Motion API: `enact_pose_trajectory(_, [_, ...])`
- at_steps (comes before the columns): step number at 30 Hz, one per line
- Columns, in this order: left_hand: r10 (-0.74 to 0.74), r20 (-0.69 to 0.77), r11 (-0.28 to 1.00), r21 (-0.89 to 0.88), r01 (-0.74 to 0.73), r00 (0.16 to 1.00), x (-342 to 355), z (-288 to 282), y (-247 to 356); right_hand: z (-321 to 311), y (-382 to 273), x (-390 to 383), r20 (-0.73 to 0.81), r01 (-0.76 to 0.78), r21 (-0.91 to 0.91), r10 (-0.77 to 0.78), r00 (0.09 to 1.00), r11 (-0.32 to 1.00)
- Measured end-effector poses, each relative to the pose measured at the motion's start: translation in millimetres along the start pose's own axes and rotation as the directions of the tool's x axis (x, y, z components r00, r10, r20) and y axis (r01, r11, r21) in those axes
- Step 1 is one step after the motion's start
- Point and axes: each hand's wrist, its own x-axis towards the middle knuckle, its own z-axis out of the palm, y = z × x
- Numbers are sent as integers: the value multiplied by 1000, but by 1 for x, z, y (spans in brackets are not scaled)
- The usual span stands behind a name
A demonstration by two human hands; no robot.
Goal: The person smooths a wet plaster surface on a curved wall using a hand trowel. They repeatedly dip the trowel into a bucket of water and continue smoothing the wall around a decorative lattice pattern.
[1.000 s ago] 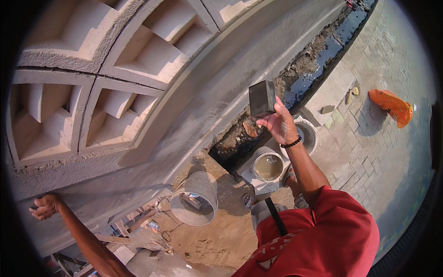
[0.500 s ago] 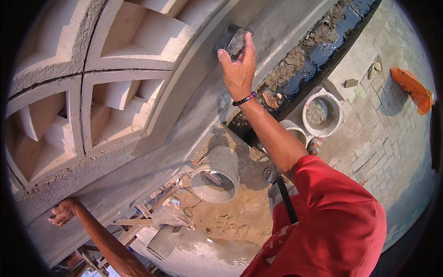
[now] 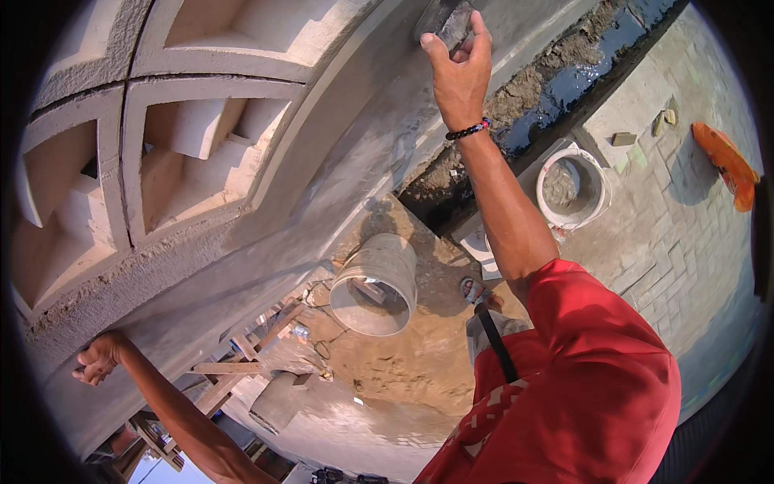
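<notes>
At the top of the head view my right hand (image 3: 463, 81), a beaded bracelet at its wrist, grips a dark rectangular pad (image 3: 448, 24) smeared with grey. The pad lies flat against the smooth grey wall (image 3: 355, 129); its exact kind is unclear. Far to the lower left, my left hand (image 3: 101, 360) touches the same wall just below a rough ledge (image 3: 145, 274). Its fingers are curled in, and nothing shows in them.
Square openwork blocks (image 3: 214, 85) rise above the ledge. A wet ditch (image 3: 556, 93) runs along the wall's foot. One bucket (image 3: 372, 282) stands on sandy ground; another (image 3: 574, 189) with grey mix stands on the paving. An orange bag (image 3: 726, 165) lies far right, timber (image 3: 230, 367) lower left.
My right hand and the pad have slid up and to the right along the wall. The view has shifted a little; my left hand stays at the wall, still curled.
</notes>
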Motion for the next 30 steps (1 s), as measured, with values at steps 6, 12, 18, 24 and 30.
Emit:
enact_pose_trajectory(6, [-11, -14, 1000, 10, 11, 1000, -1, 1, 10, 24, -8, -151, 265, -197, -105, 218, 939, 975])
enact_pose_trajectory(12, [12, -18, 1000, 29, -11, 1000, 3, -4, -2, -11, -6, -66, 83, -223, 97, 215, 973, 970])
enact_pose_trajectory(18, [-26, -3, 999, 23, 26, 1000, 2, -2, 6, 15, -8, -18, -2, -33, -76, 33, 999, 997])
enact_pose_trajectory(24, [13, -30, 1000, 23, -12, 999, 2, -3, 16, 30, -20, -186, 400, -361, -116, 377, 836, 925])
enact_pose_trajectory(30, [-8, 3, 1000, 29, 8, 1000, -2, -2, 2, -17, -18, -56, 160, -257, 161, 232, 959, 953])
